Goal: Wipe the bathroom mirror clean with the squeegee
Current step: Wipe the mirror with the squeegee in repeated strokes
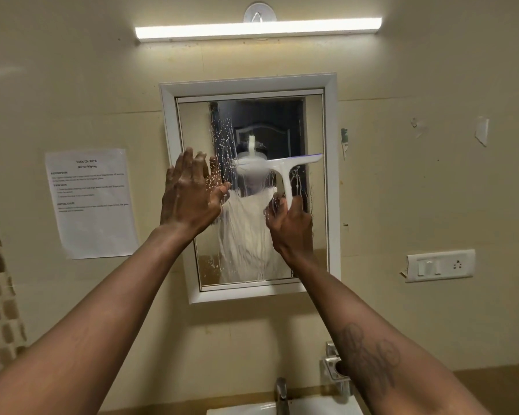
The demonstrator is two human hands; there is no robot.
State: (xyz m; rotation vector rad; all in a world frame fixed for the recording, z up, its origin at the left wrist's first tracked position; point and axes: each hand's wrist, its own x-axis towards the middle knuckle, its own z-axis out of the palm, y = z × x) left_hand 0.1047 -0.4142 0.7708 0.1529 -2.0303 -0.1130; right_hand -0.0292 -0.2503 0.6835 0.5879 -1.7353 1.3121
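Gripping: my right hand (288, 226) curls round the squeegee (283, 175) handle, whose lower end is hidden in the fist.
Blade (297, 159): across the mirror (316, 127) at mid-height, right of centre; its left end merges with its reflection.
Left edge: my left hand (189, 193) is released, fingers straight, over the glass — contact unclear.
Wall: sheet (92, 202), print too blurred to read.
Bottom: tap (281, 393), cut off.

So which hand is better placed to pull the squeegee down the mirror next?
The right hand: it grips the squeegee handle, blade against the wet mirror. The left hand is open, holding nothing.
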